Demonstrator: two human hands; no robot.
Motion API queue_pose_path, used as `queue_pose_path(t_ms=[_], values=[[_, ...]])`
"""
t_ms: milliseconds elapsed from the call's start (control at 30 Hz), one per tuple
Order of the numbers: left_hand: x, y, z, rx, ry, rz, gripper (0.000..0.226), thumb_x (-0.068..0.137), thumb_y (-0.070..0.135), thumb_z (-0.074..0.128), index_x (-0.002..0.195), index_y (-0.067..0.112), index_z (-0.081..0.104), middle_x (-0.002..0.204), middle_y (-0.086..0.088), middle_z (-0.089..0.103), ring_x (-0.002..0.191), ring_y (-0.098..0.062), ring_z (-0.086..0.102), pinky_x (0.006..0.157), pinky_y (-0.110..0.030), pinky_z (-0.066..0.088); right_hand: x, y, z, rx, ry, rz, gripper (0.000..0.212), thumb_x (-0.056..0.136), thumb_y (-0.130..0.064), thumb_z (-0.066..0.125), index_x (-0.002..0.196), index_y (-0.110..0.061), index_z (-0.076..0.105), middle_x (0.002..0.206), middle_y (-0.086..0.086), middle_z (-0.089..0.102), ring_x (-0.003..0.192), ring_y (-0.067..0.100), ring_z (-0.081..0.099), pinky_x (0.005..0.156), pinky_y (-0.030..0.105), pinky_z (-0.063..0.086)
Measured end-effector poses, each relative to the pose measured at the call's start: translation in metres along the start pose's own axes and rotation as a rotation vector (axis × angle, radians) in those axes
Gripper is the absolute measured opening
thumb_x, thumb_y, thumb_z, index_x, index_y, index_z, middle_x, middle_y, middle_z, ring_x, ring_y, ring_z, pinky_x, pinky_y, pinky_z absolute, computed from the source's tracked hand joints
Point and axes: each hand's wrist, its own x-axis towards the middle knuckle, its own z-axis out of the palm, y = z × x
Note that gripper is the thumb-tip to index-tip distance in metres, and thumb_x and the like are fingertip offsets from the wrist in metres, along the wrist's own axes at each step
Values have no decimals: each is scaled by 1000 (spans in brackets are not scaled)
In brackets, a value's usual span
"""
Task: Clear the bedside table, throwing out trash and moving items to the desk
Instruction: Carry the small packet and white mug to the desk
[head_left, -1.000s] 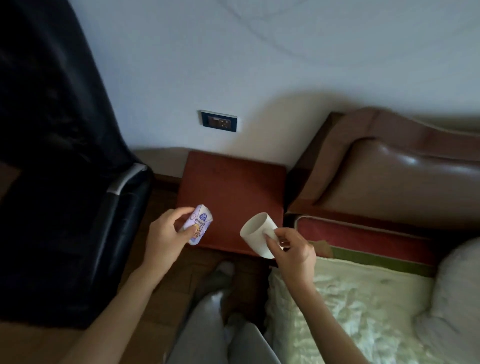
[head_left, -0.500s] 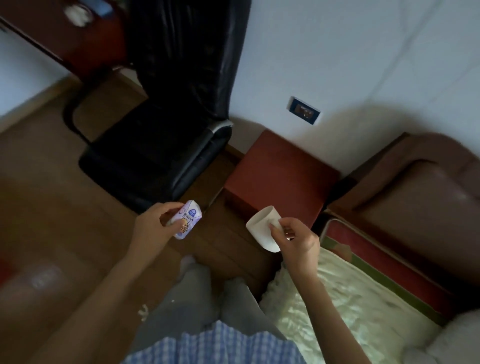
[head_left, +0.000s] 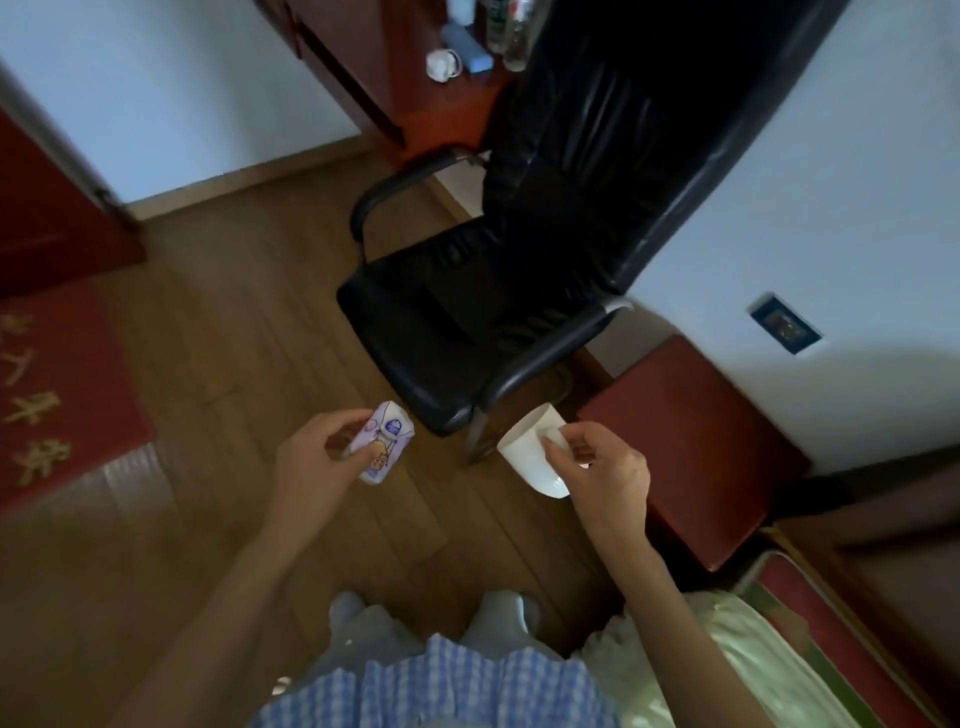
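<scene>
chair: black leather office chair, metal armrests, stands between the far furniture and the nightstand area, back against the wall
floor: wood planks, brown
mat: red floor mat with gold characters, far left (partly cut off by frame edge)
door: dark red door at upper left, ajar or closed cannot tell
wall: pale wall, wooden baseboard along the bottom
outlet: blue wall plate on the right wall
bed: pale green bedding, red-trimmed frame, lower right corner
clothing: blue checked fabric at bottom centre, grey socks on the floor
</scene>
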Motion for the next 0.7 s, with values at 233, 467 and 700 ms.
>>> queue_pose_path(t_ms=[233, 467, 700], values=[[21, -65, -120, -22, 99, -87, 37, 78, 6, 70, 112, 21, 64, 104, 2, 66, 87, -4, 60, 71, -14, 43, 12, -88, 93, 12, -17, 30, 14, 80, -27, 75, 88, -15, 73, 76, -7, 70, 71, 6, 65, 65, 27, 55], [46, -107, -210, -15, 159, -139, 37, 78, 10, 68, 109, 29, 66, 102, 11, 68, 89, -3, 61, 72, -19, 49, 29, -159, 165, 18, -17, 0, 10, 81, -22, 74, 87, -13, 72, 74, -6, 68, 70, 8, 64, 65, 27, 54], [98, -111, -252, -10, 238, -137, 35, 78, 9, 67, 108, 27, 67, 96, 13, 65, 83, 3, 58, 66, -7, 41, 74, -200, 225, 16, -142, 8, 17, 83, -27, 72, 92, -12, 71, 80, -4, 69, 76, 8, 64, 68, 24, 53]])
